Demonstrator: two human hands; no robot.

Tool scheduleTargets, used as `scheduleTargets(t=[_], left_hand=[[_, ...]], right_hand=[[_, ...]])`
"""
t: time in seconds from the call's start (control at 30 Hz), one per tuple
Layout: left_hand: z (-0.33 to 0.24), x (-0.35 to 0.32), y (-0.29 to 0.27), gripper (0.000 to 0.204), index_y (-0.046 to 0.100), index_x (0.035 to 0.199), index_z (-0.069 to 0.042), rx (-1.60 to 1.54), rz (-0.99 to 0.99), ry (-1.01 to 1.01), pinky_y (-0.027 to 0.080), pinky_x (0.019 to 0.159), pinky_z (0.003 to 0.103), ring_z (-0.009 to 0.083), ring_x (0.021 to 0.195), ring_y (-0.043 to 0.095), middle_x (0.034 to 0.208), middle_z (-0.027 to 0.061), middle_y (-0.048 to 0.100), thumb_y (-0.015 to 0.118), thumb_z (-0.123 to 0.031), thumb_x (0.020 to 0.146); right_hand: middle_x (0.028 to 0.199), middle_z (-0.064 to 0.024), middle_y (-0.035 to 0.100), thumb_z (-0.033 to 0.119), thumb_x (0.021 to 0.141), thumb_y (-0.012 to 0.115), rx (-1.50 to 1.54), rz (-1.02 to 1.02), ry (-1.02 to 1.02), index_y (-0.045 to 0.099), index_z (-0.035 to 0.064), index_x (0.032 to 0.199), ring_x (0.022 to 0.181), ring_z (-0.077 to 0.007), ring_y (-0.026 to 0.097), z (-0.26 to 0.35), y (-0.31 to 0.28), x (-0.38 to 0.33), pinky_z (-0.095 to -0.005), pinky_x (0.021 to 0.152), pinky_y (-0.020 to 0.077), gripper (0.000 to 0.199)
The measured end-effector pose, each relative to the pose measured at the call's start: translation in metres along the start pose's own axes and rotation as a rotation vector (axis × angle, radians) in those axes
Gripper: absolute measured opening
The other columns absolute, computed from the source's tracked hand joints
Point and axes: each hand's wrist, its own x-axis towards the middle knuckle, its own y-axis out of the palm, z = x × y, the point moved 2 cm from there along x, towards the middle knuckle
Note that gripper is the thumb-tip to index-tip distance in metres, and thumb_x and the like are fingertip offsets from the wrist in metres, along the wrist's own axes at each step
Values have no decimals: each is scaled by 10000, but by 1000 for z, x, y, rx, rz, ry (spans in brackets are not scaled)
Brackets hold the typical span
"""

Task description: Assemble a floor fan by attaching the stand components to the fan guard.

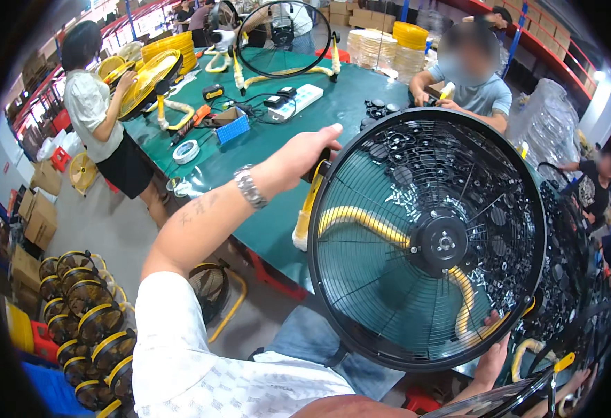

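In front of me stands a large round fan (pixel 439 240) with a black rim and wire grille, tilted up toward me. Its curved yellow tube stand (pixel 364 221) shows through the wires. My left hand (pixel 311 155) is closed around a dark knob at the fan's upper left side, where the yellow bracket (pixel 308 209) meets the rim. Down at the lower right, my right hand (pixel 492 359) grips the rim, with some fingertips visible through the grille. Small black and silver parts (pixel 406 198) lie on the green table (pixel 256 212) behind the fan.
Across the table, a person (pixel 469 76) handles a small part; another person (pixel 96 104) at left holds a yellow fan (pixel 151 83). A power strip (pixel 297 102), tape roll (pixel 185 152) and blue box (pixel 233 129) lie on the table. Several fans (pixel 86 313) stand on the floor at left.
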Motion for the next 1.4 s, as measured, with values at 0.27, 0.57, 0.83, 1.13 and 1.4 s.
scheduleTargets(t=[0.27, 0.57, 0.83, 1.13, 1.4], left_hand=[[40, -3, 10, 232, 623, 967, 36, 0, -249, 830, 492, 762, 258, 112, 815, 593, 893, 63, 647, 487, -152, 974], [-3, -11, -1, 444, 615, 1038, 24, 15, -70, 274, 486, 817, 275, 132, 854, 620, 953, 77, 667, 446, -383, 985], [24, -7, 6, 327, 648, 931, 32, 255, -249, 604, 462, 645, 244, 83, 731, 555, 834, 34, 640, 505, -259, 978], [4, -10, -1, 343, 615, 1081, -11, -38, -84, 190, 500, 746, 280, 125, 790, 626, 898, 47, 666, 501, -312, 961], [26, 5, 5, 302, 644, 924, -8, -30, -155, 312, 421, 663, 245, 73, 720, 504, 802, -14, 596, 540, -288, 964]], right_hand=[[1228, -92, 505, 502, 768, 757, 58, 9, 100, 340, -17, 1422, 1105, -194, 498, 6, -4, 2, -318, 986, 370, 933], [1361, -92, 453, 369, 806, 776, -40, -77, 41, 309, -21, 1419, 1246, -206, 423, -12, 5, 6, -326, 1083, 281, 864], [1214, -74, 518, 152, 824, 758, -80, -255, 54, 385, -4, 1346, 1071, -185, 503, -27, 13, 7, -310, 972, 381, 660], [1460, -167, 357, 269, 1007, 462, -237, -436, -148, 193, -18, 1494, 1332, -247, 367, -1, -26, 28, -350, 1067, 316, 626], [1274, -180, 549, 275, 1006, 427, -625, -210, -632, 546, -49, 1178, 1211, -297, 496, 46, -40, 88, -371, 1054, 332, 386]])
